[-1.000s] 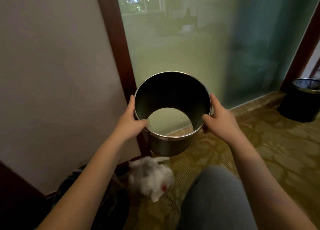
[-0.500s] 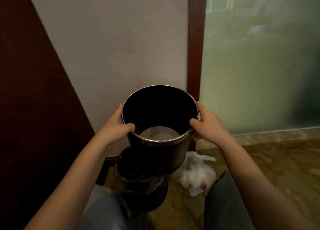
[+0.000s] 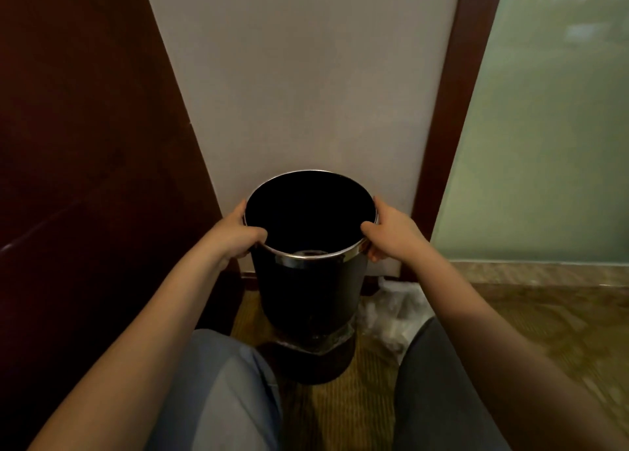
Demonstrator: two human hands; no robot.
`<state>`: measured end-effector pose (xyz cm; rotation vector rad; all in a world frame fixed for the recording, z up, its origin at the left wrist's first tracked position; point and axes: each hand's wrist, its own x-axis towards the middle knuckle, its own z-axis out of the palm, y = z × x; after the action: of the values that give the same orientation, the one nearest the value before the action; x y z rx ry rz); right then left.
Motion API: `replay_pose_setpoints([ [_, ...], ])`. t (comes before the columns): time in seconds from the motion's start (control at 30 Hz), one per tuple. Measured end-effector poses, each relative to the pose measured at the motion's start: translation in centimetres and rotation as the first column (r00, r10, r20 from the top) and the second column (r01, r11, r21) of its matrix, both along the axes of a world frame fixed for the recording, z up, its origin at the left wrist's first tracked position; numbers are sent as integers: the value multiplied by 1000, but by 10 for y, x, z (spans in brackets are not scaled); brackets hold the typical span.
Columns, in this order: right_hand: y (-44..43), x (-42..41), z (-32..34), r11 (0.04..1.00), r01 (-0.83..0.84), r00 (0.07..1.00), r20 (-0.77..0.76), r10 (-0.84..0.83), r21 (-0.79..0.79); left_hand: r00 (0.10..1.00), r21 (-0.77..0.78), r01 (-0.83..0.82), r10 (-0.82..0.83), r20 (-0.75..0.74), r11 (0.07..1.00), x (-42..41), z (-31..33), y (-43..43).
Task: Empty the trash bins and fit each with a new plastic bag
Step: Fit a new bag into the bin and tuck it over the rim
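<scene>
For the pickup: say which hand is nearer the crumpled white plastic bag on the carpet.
Right. The right hand is above the white plastic bag; the left hand is across the round black bin from it.

Black bin [image 3: 311, 294] (silver-rimmed); carpet [image 3: 561, 318] seemingly olive-patterned.

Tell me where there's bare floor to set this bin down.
Bare carpet lies right, between the white bag and the glass panel. A narrow strip shows between the knees. Crowded directly under the bin: a dark base stands there, wood panel close left.
</scene>
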<state>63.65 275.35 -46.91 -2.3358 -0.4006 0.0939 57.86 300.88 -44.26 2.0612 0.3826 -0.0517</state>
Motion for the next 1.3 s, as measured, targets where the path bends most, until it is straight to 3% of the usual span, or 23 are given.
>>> replay_pose_setpoints([
  [0.5, 18, 35, -87, 1000, 17, 973, -229, -22, -24, 968, -62, -39, 22, -250, 997, 32, -76, 6],
  [0.7, 24, 33, -118, 989, 35, 940, -333, -82, -144, 940, 45, 0, 15, -340, 999, 36, -109, 13],
  [0.87, 33, 32, -147, 981, 65, 867, -477, -145, -180, 860, 170, 188, -79, -504, 967, 35, -129, 10],
  [1.03, 40, 31, -165, 974, 90, 809, -555, -194, -210, 764, 279, 439, -192, -616, 854, 33, -139, 1],
  [1.13, 41, 30, -165, 906, -90, 851, -504, -146, -414, 728, 316, 515, -212, -652, 796, 33, -141, -1],
  [1.23, 36, 34, -152, 782, -146, 954, -296, -50, -605, 804, 563, 498, -109, -584, 660, 34, -138, -5],
  [1.3, 32, 38, -133, 760, -196, 968, -247, 48, -620, 886, 710, 411, -66, -459, 571, 34, -135, -16],
])
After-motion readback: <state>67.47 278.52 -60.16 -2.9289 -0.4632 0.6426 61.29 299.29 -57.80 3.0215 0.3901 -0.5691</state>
